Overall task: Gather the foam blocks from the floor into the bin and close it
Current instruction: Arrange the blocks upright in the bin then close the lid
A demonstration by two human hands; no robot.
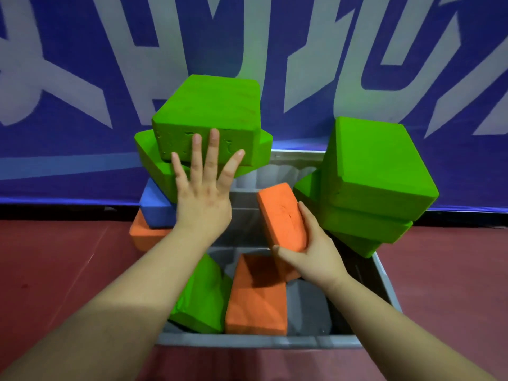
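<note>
A grey bin [258, 340] stands open on the red floor. Inside lie a green block [202, 301] and an orange block [257, 298]. My right hand [313, 254] grips another orange block [283, 215] above the bin's middle. My left hand [203, 188], fingers spread and straight, touches the front of the top green block [209, 116] in a stack at the bin's left. Under it sit a second green block [154, 158], a blue block [156, 207] and an orange block [143, 232]. Another stack of green blocks [371, 174] rests over the bin's right side.
A blue banner with large white letters [275, 50] hangs just behind the bin. Red floor [55, 257] stretches on both sides.
</note>
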